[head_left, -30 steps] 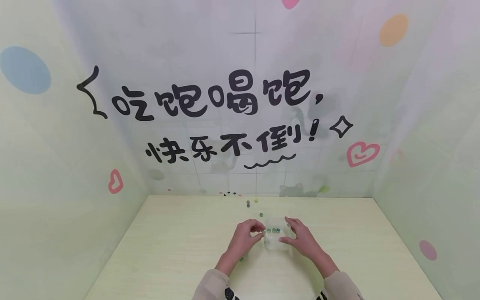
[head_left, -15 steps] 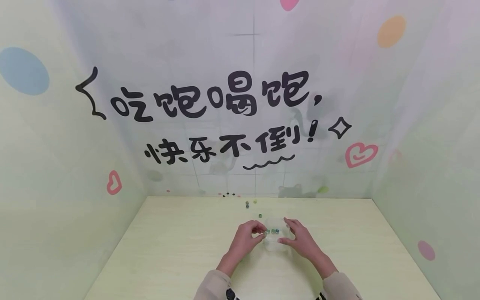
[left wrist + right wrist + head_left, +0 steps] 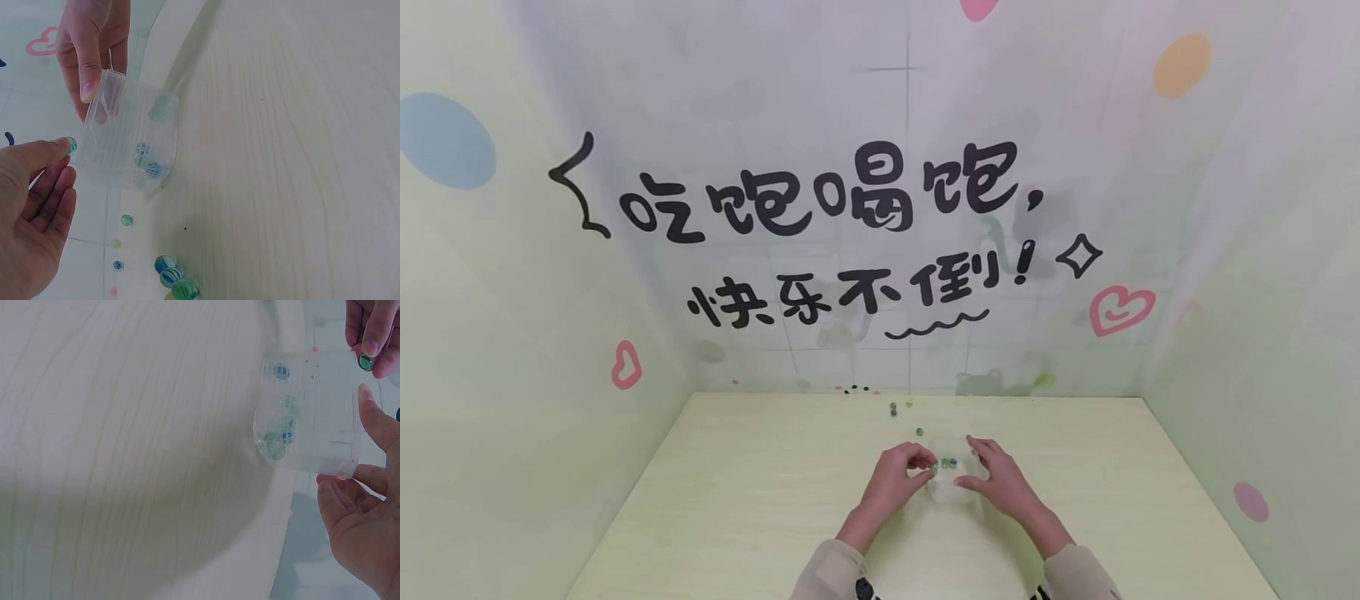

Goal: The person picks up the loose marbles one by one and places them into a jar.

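A clear plastic box (image 3: 951, 492) stands on the table, with several blue and green marbles (image 3: 150, 167) showing through its wall near the bottom. My right hand (image 3: 1006, 482) holds the box from the right, thumb and fingers spread at its rim. At the box's left side, my left hand (image 3: 891, 479) pinches a green glass marble (image 3: 72, 146) between thumb and index finger. In the right wrist view, this marble (image 3: 365, 362) is close to the open top of the box, level with the rim.
Beyond the box lie a green marble (image 3: 919, 432), two dark marbles (image 3: 893, 409) and a yellowish one (image 3: 908, 403). In the left wrist view, a cluster of blue and green marbles (image 3: 170, 277) rests on the table. A printed cloth wall (image 3: 850, 358) rises behind.
My left hand has shifted slightly right, bringing its fingertips closer over the box's rim. A green marble by the left forearm is now hidden behind it. My right hand stays on the box.
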`<action>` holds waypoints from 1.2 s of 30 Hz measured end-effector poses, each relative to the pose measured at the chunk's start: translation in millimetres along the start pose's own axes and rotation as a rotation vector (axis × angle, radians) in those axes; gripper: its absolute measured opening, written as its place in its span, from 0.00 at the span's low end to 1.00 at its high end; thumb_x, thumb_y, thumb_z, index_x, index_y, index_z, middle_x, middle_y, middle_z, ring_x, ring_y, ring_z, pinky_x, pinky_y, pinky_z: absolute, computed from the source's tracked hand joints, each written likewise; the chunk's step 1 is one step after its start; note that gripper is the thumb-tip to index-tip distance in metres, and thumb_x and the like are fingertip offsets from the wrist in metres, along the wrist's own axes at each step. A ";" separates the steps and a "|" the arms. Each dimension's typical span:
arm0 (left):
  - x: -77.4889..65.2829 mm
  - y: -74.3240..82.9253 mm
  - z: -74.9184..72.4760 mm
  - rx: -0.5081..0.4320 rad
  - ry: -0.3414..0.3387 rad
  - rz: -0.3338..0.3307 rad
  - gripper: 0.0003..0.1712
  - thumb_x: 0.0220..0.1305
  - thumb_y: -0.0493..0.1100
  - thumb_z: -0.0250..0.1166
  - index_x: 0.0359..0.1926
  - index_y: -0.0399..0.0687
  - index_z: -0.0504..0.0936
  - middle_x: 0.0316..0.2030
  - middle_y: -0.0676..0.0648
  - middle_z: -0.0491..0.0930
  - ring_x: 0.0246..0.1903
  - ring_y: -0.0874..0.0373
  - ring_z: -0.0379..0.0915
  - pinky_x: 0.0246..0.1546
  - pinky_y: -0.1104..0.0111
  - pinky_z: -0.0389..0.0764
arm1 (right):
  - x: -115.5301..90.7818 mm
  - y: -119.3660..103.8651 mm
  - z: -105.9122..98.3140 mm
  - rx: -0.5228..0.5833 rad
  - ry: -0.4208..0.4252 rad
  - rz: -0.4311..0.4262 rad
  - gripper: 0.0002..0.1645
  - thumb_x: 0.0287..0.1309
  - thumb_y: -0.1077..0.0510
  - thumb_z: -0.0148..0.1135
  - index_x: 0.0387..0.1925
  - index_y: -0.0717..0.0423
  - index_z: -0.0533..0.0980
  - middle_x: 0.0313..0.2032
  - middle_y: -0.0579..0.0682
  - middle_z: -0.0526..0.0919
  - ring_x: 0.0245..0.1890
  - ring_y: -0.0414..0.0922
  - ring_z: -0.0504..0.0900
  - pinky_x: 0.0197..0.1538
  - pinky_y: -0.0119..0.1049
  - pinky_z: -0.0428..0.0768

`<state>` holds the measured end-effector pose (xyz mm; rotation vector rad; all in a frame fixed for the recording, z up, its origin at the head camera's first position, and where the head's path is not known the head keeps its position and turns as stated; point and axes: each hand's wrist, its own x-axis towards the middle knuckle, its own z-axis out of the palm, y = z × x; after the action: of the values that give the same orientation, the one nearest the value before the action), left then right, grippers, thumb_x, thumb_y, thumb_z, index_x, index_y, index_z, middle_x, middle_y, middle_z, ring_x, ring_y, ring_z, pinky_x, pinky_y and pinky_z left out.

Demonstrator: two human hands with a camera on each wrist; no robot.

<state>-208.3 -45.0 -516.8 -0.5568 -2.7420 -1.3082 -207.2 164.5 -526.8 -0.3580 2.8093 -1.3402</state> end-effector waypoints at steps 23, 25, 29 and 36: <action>-4.7 -5.3 -6.3 0.010 0.014 -0.032 0.07 0.62 0.38 0.69 0.42 0.50 0.85 0.38 0.53 0.85 0.40 0.61 0.80 0.47 0.64 0.85 | -2.2 -2.4 1.7 -0.009 0.003 0.013 0.44 0.54 0.57 0.74 0.68 0.69 0.65 0.64 0.67 0.71 0.64 0.65 0.73 0.64 0.51 0.76; -5.3 -6.6 -7.7 0.001 0.017 -0.040 0.07 0.62 0.38 0.70 0.42 0.50 0.85 0.38 0.52 0.85 0.40 0.61 0.80 0.48 0.62 0.85 | -2.2 -2.6 1.7 -0.008 0.001 0.018 0.44 0.54 0.57 0.74 0.68 0.68 0.65 0.64 0.67 0.71 0.64 0.64 0.73 0.64 0.51 0.76; -6.5 -8.4 -10.7 -0.006 0.023 -0.045 0.07 0.62 0.38 0.70 0.41 0.49 0.85 0.39 0.52 0.85 0.40 0.61 0.80 0.48 0.59 0.85 | -2.4 -3.6 1.3 -0.011 0.003 0.017 0.45 0.54 0.56 0.74 0.68 0.69 0.65 0.63 0.66 0.72 0.64 0.64 0.74 0.64 0.51 0.76; -8.0 -12.1 -15.0 0.013 0.027 -0.050 0.06 0.63 0.38 0.69 0.41 0.50 0.85 0.39 0.53 0.85 0.39 0.62 0.79 0.46 0.67 0.84 | -3.5 -6.0 0.0 -0.013 0.013 -0.004 0.45 0.53 0.57 0.74 0.67 0.71 0.65 0.62 0.67 0.72 0.63 0.65 0.74 0.64 0.52 0.77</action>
<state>-206.6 -65.8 -517.8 -0.4683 -2.7580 -1.2971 -202.6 161.6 -522.5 -0.3558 2.8310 -1.3304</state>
